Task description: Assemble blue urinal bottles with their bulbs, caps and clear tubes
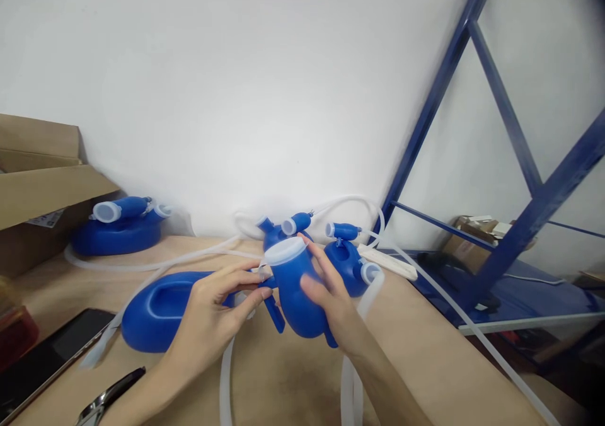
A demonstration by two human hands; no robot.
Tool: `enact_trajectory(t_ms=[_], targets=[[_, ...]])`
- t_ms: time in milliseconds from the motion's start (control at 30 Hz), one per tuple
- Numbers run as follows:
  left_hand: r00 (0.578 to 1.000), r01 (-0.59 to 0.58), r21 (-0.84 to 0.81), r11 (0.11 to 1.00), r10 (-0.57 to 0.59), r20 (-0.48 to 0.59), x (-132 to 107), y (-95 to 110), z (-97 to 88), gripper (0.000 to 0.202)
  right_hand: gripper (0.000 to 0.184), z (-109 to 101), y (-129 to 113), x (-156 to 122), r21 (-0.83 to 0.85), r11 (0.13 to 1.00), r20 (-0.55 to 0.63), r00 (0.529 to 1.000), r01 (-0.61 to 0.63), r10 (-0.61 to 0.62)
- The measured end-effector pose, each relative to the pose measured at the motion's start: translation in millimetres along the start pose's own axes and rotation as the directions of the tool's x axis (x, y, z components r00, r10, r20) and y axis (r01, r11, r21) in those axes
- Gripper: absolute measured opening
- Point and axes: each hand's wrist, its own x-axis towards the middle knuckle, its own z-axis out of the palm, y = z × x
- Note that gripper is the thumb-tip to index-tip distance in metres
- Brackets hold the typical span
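A blue plastic urinal cup (302,300) with a translucent white lid (285,251) is raised over the middle of the table, lid end up. My right hand (333,290) wraps round its right side, thumb across the front. At its left edge, my left hand (227,300) pinches a small tab beside the lid; the fingertips partly hide it. A blue clip-like arm (274,314) hangs below those fingers. Behind my left hand lies a blue urinal bottle (155,309). Another blue bottle (347,265) stands just beyond my right hand, with a capped blue cup (343,230) on top.
Translucent hoses (189,261) loop across the wooden table (406,350). More blue bottles (113,234) stand against the wall. A phone (57,356) and black-handled pliers or cutters (111,397) lie front left. A cardboard box (42,193) is left; a blue metal rack (437,101) rises right.
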Motion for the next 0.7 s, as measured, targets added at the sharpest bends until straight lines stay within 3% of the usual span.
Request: enact_trajectory(t_ms=[300, 567, 700], targets=[[0.995, 0.017, -0.132, 0.991, -0.03, -0.1, -1, 11, 10.1, 0.014, 0.074, 2, 7, -6, -0.099, 0.992, -0.061, 0.994, 0.081, -0.087], [0.98, 0.199, -0.26, 0.945, -0.19, 0.059, -10, 12, 16.9, 0.016, 0.075, 2, -4, -7, -0.062, 0.984, -0.074, 0.983, 0.166, -0.17], [0.964, 0.239, -0.203, 0.95, -0.207, 0.167, -11, 14, 16.7, 0.015, 0.077, -2, -1, -10, -0.225, 0.954, -0.088, 0.971, 0.197, -0.222]])
